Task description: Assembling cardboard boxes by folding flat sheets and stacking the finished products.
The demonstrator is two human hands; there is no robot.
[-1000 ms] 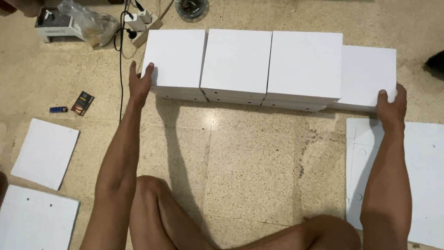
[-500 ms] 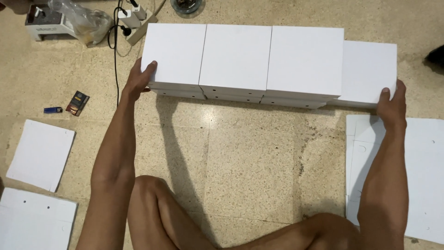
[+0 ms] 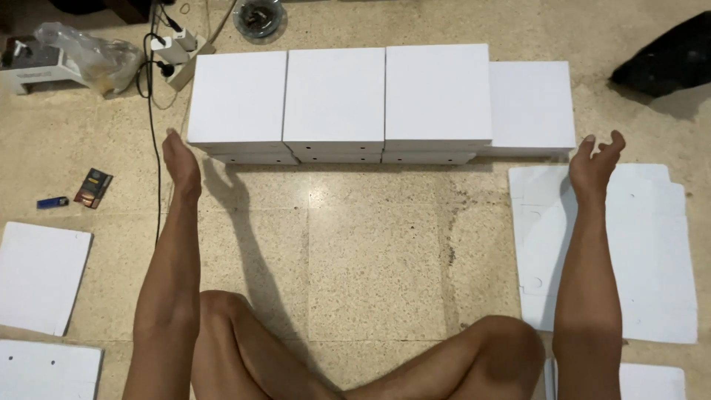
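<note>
On floor | hands (image 3: 181, 164) (image 3: 595, 164) open, empty, flanking white boxes (image 3: 335, 100) | lower boxes mostly hidden

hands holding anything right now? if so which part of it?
Nothing is held. The left hand is flat and open just off the left end of the row of white boxes; the right hand is open beside its right end.
</note>
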